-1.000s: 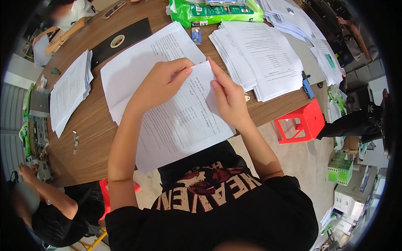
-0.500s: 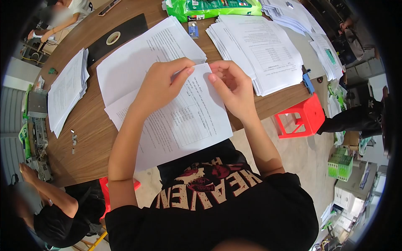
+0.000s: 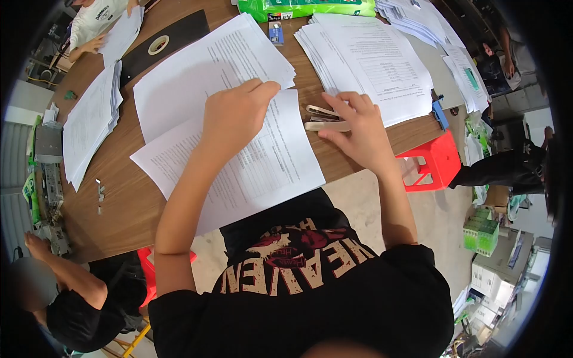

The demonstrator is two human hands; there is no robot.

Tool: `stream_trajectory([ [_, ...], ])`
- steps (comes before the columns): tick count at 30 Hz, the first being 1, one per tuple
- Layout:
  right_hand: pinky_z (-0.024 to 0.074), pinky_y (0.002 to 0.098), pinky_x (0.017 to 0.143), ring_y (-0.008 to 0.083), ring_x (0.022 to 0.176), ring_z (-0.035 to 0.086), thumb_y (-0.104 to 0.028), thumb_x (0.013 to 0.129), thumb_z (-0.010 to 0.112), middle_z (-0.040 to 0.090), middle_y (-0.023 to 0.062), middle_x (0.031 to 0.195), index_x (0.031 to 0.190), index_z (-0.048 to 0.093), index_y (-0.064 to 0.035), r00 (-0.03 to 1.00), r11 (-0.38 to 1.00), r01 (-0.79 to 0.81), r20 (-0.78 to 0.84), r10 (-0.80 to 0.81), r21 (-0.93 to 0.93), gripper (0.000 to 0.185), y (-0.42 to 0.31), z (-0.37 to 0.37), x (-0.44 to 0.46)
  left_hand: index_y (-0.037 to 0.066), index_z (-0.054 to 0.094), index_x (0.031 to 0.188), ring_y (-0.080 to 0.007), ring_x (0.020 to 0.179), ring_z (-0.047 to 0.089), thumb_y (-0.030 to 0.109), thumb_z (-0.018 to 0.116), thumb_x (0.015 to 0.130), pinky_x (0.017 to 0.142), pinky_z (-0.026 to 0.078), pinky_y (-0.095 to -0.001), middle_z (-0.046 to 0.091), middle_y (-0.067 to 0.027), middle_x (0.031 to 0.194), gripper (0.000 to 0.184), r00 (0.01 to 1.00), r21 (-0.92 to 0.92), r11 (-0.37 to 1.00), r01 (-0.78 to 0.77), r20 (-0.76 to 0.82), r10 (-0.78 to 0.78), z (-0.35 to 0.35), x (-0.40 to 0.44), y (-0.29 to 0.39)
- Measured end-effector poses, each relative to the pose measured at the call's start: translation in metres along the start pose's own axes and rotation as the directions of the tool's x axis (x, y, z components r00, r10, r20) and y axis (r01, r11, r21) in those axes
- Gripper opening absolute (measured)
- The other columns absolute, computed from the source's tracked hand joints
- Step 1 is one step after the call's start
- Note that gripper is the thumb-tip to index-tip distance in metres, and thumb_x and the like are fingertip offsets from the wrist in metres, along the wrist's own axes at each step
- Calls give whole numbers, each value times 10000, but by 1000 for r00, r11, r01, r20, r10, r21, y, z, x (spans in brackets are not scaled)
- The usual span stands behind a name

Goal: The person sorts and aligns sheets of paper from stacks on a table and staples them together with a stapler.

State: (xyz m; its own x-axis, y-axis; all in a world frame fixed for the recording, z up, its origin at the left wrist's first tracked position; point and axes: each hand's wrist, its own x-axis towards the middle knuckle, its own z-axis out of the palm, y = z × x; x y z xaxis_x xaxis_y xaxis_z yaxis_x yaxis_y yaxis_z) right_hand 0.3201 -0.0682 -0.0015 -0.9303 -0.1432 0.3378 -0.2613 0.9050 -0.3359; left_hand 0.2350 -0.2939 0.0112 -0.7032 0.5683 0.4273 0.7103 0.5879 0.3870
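Note:
My left hand (image 3: 239,116) is closed, thumb and fingers pinching the top edge of printed sheets (image 3: 239,185). The sheets hang partly over the table's front edge, and my hand covers some of their print. To their right lies a whitish stapler (image 3: 325,126) with its jaws apart. My right hand (image 3: 363,128) has its fingers and thumb around the stapler's rear part. Just beyond the sheets, a stack of printed paper (image 3: 185,77) lies partly under them.
At the right is another paper stack (image 3: 382,65), with a blue tool (image 3: 440,113) beside it. A tape roll (image 3: 158,45) rests on a black mat (image 3: 185,36). A small blue box (image 3: 275,33) stands near a green package (image 3: 310,7). Co-workers sit at the left; a red stool (image 3: 439,161) stands right.
My right hand has let go of the sheets' corner and moved right onto the stapler. My left hand still pinches the sheets. A co-worker at the far left now handles paper.

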Motion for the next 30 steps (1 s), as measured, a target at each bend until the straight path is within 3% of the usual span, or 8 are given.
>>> stream_trajectory([
  [1,369,374,809,253,954,482,-268,733,724,512,52,1109,1197,568,-107,997,999,-8,72,11,-33,515,4,6,-7,88,656,908,-219,649,609,96,564,855,569,464,-292,634,-44,823,107,999,64,998,-23,-21,24,3,-1,-1],
  [6,386,389,811,274,943,503,-218,776,693,534,80,1082,1107,552,-78,1000,988,25,7,-24,-155,387,3,22,-12,99,662,904,-190,654,602,81,591,809,567,471,-297,585,-7,821,120,993,161,984,-72,-78,85,19,-7,-4],
  [8,402,401,788,298,905,526,-198,797,663,562,100,1015,1115,526,-43,991,993,43,-131,-29,107,379,4,22,-7,103,664,900,-181,643,597,69,597,801,566,473,-295,567,-3,798,125,981,138,983,-121,-134,140,24,-10,-5],
  [14,421,405,778,336,885,518,-97,821,623,558,162,972,1182,470,-20,982,981,185,28,-187,55,399,-17,0,18,111,665,881,-177,625,583,46,616,756,565,475,-290,563,3,815,149,972,102,985,-141,-177,157,31,-13,-10],
  [30,405,373,839,271,898,546,-138,810,631,580,120,965,1111,505,7,965,965,250,98,-241,-81,358,-26,4,28,99,649,860,-169,592,570,56,633,747,557,472,-286,544,2,785,122,973,124,984,-130,-174,151,35,-15,-13],
])
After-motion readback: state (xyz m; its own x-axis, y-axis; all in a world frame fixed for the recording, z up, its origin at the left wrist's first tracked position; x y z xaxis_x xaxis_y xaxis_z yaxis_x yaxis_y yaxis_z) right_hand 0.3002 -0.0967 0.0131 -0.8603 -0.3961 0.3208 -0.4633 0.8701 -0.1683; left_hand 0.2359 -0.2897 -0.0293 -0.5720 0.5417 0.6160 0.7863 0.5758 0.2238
